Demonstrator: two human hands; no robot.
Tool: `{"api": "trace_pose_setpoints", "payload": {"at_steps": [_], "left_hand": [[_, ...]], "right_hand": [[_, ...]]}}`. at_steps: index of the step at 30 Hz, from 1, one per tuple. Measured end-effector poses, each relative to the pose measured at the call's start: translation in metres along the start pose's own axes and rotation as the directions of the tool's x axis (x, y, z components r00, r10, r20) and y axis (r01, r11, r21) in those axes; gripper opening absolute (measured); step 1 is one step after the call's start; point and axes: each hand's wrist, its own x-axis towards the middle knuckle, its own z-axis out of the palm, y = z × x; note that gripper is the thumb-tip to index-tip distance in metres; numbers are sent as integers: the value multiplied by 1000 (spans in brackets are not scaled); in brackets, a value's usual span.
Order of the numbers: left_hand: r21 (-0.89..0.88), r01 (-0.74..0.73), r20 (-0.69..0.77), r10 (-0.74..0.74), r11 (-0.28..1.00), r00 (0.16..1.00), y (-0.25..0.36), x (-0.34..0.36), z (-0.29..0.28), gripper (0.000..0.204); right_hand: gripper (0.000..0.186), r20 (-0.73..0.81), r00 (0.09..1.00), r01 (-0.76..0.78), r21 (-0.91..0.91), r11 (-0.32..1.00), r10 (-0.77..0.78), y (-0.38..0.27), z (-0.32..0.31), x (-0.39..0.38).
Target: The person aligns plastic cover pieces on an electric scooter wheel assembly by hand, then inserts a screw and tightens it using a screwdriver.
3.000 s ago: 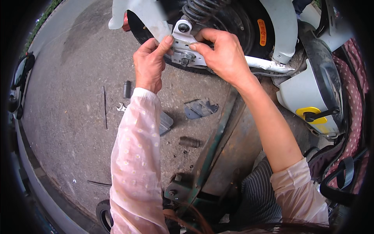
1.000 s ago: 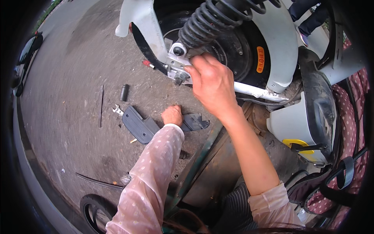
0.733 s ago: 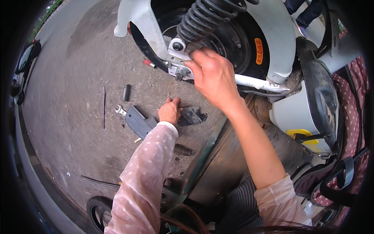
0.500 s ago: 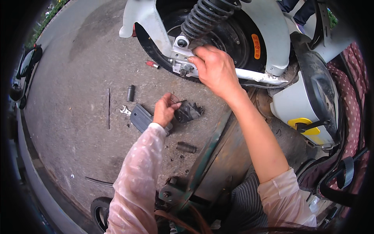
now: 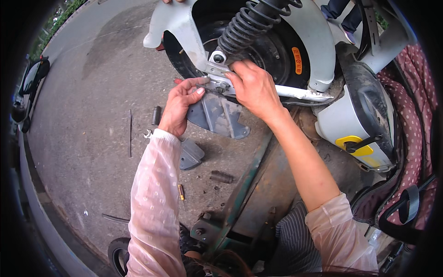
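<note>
My left hand (image 5: 181, 102) pinches the upper edge of a dark, dusty plastic cover plate (image 5: 216, 115). The plate hangs just below the white metal bracket (image 5: 216, 71) and its axle nut (image 5: 221, 86). My right hand (image 5: 254, 88) grips the bracket's right side, thumb in front and the other fingers partly hidden behind it. Above it, a black coil-spring shock absorber (image 5: 249, 23) meets the bracket. Behind lies the scooter's wheel (image 5: 277, 60), under a pale grey fender (image 5: 318, 51).
On the pavement lie a grey plastic cover (image 5: 190, 154), two dark sockets (image 5: 156, 115) (image 5: 221, 176), a wrench (image 5: 147, 134), a thin strip (image 5: 130, 134) and a brass-coloured rod (image 5: 181, 192). Another person's fingers (image 5: 173, 1) touch the fender top. A green metal frame (image 5: 247, 184) runs below.
My left hand has lifted the cover plate from near the ground up to the bracket, turning its face into view. My right hand stays at the bracket. Another person's fingers have appeared on the fender.
</note>
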Motion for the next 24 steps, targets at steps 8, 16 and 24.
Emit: {"api": "trace_pose_setpoints", "payload": {"at_steps": [8, 16, 24], "left_hand": [[-86, -130, -7, 130, 988, 991, 0, 13, 7, 14], [-118, -136, -110, 123, 984, 986, -2, 12, 18, 17], [-44, -43, -225, 32, 998, 974, 8, 12, 25, 15]], "right_hand": [[10, -83, 996, 8, -168, 986, -22, -9, 5, -6], [12, -137, 969, 140, -389, 911, -207, -15, 0, 1], [13, -144, 987, -71, -39, 997, 65, -20, -1, 1]]}}
